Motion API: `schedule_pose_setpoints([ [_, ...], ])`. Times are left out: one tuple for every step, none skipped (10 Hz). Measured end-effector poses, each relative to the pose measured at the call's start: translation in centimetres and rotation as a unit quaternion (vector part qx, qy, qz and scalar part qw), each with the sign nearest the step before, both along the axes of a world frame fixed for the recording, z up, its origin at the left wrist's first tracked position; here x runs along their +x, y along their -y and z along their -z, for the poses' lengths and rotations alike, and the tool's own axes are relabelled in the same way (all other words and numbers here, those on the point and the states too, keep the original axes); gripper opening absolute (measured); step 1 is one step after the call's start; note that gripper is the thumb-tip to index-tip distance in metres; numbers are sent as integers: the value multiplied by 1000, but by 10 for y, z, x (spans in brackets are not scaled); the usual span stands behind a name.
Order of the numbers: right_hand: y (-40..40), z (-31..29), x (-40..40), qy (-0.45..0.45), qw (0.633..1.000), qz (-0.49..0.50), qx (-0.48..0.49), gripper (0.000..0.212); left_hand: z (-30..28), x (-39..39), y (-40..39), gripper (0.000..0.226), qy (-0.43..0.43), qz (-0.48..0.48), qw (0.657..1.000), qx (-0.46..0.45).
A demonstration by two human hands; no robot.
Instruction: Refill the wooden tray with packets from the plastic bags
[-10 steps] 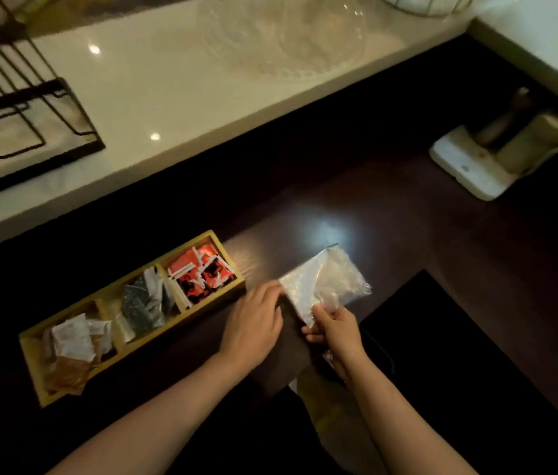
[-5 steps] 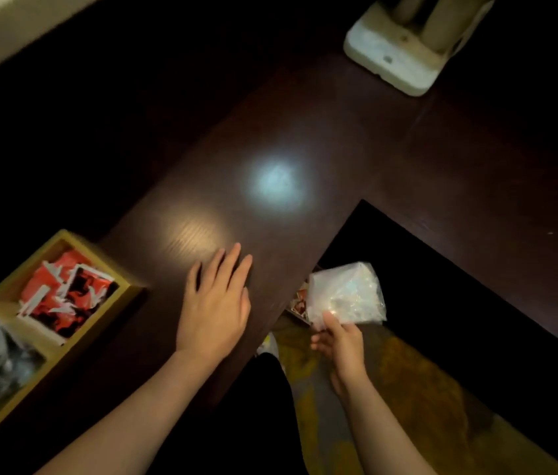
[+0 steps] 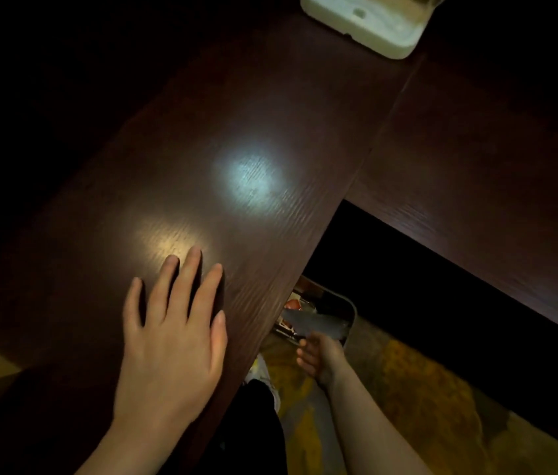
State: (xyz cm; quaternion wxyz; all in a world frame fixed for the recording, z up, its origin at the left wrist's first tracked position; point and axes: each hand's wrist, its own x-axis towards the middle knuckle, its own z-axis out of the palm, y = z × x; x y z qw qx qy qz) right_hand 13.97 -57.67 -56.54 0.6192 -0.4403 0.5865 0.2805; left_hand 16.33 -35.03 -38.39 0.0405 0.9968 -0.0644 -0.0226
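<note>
The translucent plastic bag (image 3: 318,324) sits below the tabletop edge, dim and blurred; its contents are indistinguishable. Its long axis runs roughly horizontal. The right hand (image 3: 320,356) grips its lower edge above a grey bin (image 3: 351,315). The left hand (image 3: 171,337) lies open, flat on the dark wooden tabletop (image 3: 236,114).

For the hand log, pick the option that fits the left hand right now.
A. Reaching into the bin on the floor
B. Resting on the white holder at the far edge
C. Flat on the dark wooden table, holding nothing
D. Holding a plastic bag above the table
C: the left hand lies palm down with fingers spread on the table, nothing under or in it, while the right hand holds the plastic bag down at the bin.
</note>
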Motion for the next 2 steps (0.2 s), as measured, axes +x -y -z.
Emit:
schedule_pose_setpoints([
  [8,12,-3,3,1000,13,3,33,3,-1,-2,56,16,3,1000,-1],
  [17,10,-3,8,999,0,-34,31,-1,0,2,56,9,0,1000,-22],
])
